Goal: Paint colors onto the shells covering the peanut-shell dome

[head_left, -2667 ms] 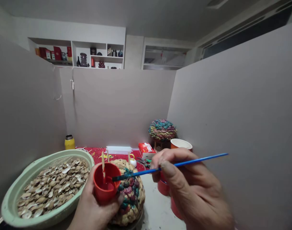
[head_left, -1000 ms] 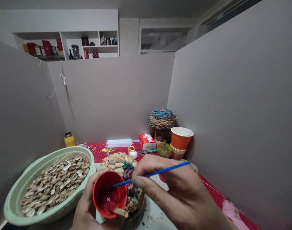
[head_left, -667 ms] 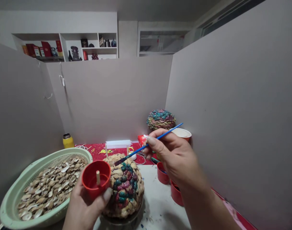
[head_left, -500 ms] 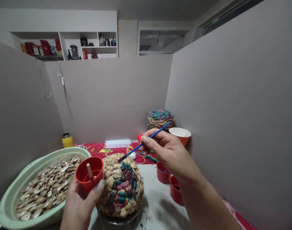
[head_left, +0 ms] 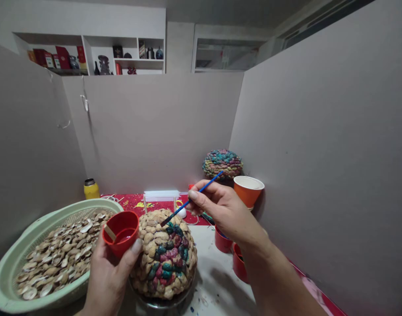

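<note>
My left hand is wrapped round a red cup that has a small wooden stick leaning inside it and a little reddish liquid at the bottom. Pinched in my right hand is a blue-handled paintbrush. Its dark bristles point down at the upper face of a rounded ball covered in nut shells; whether they touch it I cannot tell. Patches of teal, magenta and dark purple paint cover part of the ball's front, the rest being plain tan. A shiny round base holds the ball.
A green basket of shells stands at left. Two red cups sit partly behind my right forearm. Farther back are a painted shell ball, an orange pot and a yellow bottle. Grey panels enclose the table.
My left hand has brought the red cup slightly left, and the stick now leans to the cup's left side. The brush has shifted slightly left and down.
</note>
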Motion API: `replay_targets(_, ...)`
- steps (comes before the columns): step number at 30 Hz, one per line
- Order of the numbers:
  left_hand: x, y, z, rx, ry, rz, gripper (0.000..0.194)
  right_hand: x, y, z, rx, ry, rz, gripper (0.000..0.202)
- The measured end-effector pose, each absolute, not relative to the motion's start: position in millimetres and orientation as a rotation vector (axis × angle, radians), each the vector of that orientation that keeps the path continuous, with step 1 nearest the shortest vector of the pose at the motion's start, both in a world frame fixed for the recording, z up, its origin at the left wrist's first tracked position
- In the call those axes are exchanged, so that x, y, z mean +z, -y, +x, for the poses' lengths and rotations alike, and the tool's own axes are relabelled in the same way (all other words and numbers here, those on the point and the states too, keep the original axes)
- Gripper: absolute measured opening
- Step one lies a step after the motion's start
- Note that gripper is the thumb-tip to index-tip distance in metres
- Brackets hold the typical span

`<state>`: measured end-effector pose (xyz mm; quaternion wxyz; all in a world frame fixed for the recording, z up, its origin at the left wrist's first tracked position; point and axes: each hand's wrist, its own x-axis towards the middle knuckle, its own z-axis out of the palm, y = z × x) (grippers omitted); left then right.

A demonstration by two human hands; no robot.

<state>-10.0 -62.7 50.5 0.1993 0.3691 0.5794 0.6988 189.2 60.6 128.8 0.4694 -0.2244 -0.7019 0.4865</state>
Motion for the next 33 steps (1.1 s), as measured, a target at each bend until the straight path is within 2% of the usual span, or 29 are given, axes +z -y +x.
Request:
replay_targets(5,46,61,-12,1.943,-1.629,1.019,0.069,124,-63,183,1.236,1.727,-0.529,0.040)
replay_targets(33,40,58,-13,1.961,-1.577,0.985,0.065,123,-68,191,1.104,1.753,-0.596,0.027)
